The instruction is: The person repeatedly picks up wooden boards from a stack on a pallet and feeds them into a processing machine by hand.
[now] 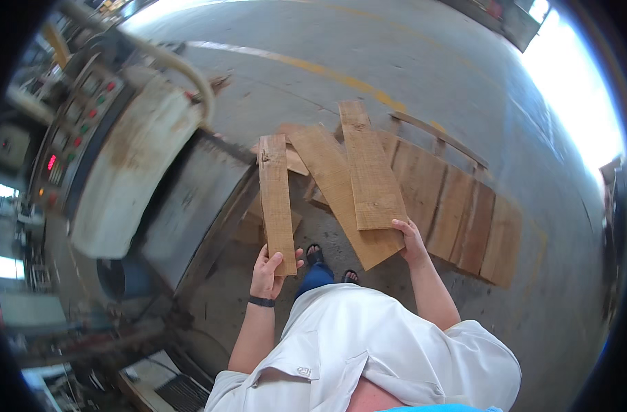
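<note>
Fingers [274, 261], left hand [263, 276]: pinching 1 narrow plank [278, 206], right of machine [131, 158]. Right hand [414, 244]: fingers pinching 2 wider planks [374, 178], farther right of machine.

Wears a loose white shirt [368, 316] with a small emblem [304, 371]. Sports a dark left wristband [261, 301], blue trousers [316, 277] and dark open-toed sandals [314, 255].

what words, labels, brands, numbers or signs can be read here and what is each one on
No text is clear enough to quote.
Red lit display on the control panel: too small and blurred.
Pocket mark on the white shirt: too small.
Wooden board in the left hand: no lettering visible.
</note>
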The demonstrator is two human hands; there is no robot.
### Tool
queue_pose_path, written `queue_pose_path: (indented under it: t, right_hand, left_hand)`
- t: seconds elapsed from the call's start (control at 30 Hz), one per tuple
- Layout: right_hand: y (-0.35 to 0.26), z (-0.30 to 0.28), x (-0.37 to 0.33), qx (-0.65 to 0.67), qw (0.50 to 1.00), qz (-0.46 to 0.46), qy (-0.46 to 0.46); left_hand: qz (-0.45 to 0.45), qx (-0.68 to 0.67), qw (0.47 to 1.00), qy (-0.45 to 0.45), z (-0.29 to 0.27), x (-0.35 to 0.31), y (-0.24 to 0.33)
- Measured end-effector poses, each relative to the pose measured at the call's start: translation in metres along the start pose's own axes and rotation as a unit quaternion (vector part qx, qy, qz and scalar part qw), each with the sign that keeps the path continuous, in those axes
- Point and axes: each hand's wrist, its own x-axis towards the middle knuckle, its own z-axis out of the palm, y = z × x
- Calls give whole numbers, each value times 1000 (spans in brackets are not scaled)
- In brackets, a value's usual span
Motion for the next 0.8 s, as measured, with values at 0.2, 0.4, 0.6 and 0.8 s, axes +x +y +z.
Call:
queue_pose_path:
  t: [0.2,0.4,0.6,0.8]
  right_hand:
    - [32,80,3,-30,992,55,-110]
    - [96,175,19,-90,975,109,-172]
    - [219,264,32,-162,947,182,-207]
    - [307,329,52,-151,930,244,-229]
  left_hand:
    - [113,-39,989,92,-50,-87,16]
    - [174,78,944,268,-136,-135,24]
    - [96,626,590,501,-248,-162,20]
    - [-19,745,437,504,-302,-152,50]
